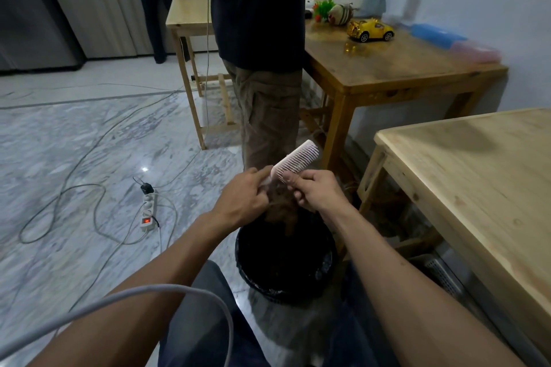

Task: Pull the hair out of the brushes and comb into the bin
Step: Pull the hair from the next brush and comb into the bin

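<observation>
Comb-clearing step: pale comb (293, 161) pinched in right hand (316, 191) above black bin (247, 270), left hand (242, 199) grip closed on brown hair clump (280, 202) at teeth; next, presumably, pulling downward and releasing into bin.

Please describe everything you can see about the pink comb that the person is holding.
The pale pink plastic comb has one row of long, evenly spaced teeth along a straight spine. It is held tilted above the black bin, far end up and to the right. The right hand grips its lower part, and the left hand pinches at its lower end. A clump of brown hair hangs below.
</observation>
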A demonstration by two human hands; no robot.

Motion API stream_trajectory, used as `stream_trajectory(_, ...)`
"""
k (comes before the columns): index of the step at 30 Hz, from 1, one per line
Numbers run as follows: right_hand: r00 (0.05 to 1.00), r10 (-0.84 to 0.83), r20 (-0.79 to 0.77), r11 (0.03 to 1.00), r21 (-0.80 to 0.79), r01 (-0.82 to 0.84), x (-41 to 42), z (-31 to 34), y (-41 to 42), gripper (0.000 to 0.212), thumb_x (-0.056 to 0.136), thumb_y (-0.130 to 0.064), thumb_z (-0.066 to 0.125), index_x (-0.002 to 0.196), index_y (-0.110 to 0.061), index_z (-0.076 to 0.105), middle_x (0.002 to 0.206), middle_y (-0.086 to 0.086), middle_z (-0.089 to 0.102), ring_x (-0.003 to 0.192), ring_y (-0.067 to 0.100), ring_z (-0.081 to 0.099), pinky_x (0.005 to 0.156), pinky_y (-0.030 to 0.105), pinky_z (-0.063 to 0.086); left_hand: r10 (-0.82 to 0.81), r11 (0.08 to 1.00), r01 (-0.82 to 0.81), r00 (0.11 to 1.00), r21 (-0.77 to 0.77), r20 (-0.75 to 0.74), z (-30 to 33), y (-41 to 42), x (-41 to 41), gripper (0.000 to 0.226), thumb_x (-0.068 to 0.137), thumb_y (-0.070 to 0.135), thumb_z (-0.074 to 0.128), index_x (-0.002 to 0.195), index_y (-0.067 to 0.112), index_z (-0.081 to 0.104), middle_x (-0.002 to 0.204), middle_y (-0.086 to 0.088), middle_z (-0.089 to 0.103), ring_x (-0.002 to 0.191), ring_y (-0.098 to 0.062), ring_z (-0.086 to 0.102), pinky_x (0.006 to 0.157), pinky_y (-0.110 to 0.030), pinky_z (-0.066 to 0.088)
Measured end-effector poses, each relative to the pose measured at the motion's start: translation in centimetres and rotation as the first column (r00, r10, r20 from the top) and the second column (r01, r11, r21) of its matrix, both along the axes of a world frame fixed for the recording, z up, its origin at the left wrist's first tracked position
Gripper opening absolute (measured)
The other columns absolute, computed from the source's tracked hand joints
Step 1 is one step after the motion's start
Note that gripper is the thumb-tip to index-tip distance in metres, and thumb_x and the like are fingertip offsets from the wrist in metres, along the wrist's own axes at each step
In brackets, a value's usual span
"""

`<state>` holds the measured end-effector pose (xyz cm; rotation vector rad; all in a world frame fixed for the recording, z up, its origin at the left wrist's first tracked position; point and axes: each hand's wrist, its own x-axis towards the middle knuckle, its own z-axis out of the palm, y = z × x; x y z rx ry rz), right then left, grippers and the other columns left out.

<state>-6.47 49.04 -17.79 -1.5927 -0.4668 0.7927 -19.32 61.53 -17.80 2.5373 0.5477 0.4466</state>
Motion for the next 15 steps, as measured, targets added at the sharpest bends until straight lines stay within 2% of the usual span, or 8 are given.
stream_trajectory(3, 0.995, -0.004, 0.096, 0.996, -0.089, 0.013, 0.0, -0.3, 0.1, 0.023, 0.094, -0.023, 0.075, 0.093, -0.001, 0.078, 0.070, 0.005, 0.066, 0.059, 0.010, 0.055, 0.053, 0.019, 0.047, 0.038, 0.994, -0.033, 0.998, 0.108, -0.048, -0.6, 0.2, -0.2, 0.050, 0.090, 0.021, 0.043, 0.138, 0.025, 0.055, 0.094, -0.009, 0.057, 0.082, -0.029, 0.056, 0.064, -0.038, 0.046)
stream_trajectory(6, 0.991, -0.025, 0.130, 0.994, -0.098, 0.038, 0.3, -0.8, -0.1, 0.017, 0.095, -0.022, 0.074, 0.084, -0.011, 0.081, 0.066, 0.001, 0.069, 0.060, 0.009, 0.059, 0.055, 0.021, 0.051, 0.141, 0.986, -0.133, 0.987, 0.098, -0.081, -1.3, 0.6, -0.4, 0.043, 0.092, 0.020, 0.043, 0.133, 0.021, 0.055, 0.097, -0.009, 0.057, 0.081, -0.028, 0.054, 0.062, -0.034, 0.040)
stream_trajectory(9, 0.993, -0.071, 0.093, 0.996, -0.056, 0.077, 0.6, -0.8, -0.3, 0.017, 0.094, -0.023, 0.075, 0.084, -0.011, 0.082, 0.065, 0.001, 0.069, 0.058, 0.009, 0.059, 0.056, 0.023, 0.051, 0.232, 0.972, -0.225, 0.967, 0.073, -0.109, -1.7, 1.1, -0.7, 0.035, 0.096, 0.017, 0.045, 0.129, 0.015, 0.056, 0.099, -0.011, 0.058, 0.079, -0.029, 0.055, 0.062, -0.037, 0.044)
stream_trajectory(12, 0.994, -0.103, 0.048, 0.995, 0.014, 0.102, 0.8, -0.8, -0.3, 0.018, 0.094, -0.020, 0.074, 0.080, -0.010, 0.080, 0.063, 0.002, 0.067, 0.055, 0.010, 0.056, 0.056, 0.025, 0.049, 0.281, 0.959, -0.277, 0.954, 0.057, -0.101, -1.9, 1.6, -0.9, 0.037, 0.092, 0.020, 0.043, 0.124, 0.012, 0.059, 0.099, -0.012, 0.060, 0.079, -0.030, 0.055, 0.062, -0.036, 0.041)
stream_trajectory(15, 0.994, -0.105, 0.025, 0.993, 0.047, 0.104, 0.9, -0.8, -0.4, 0.018, 0.094, -0.020, 0.075, 0.081, -0.010, 0.081, 0.064, 0.001, 0.068, 0.057, 0.011, 0.057, 0.057, 0.025, 0.049, 0.329, 0.944, -0.327, 0.939, 0.031, -0.103, -1.8, 1.7, -0.9, 0.030, 0.092, 0.015, 0.048, 0.120, 0.011, 0.058, 0.101, -0.013, 0.063, 0.081, -0.030, 0.056, 0.062, -0.037, 0.041)
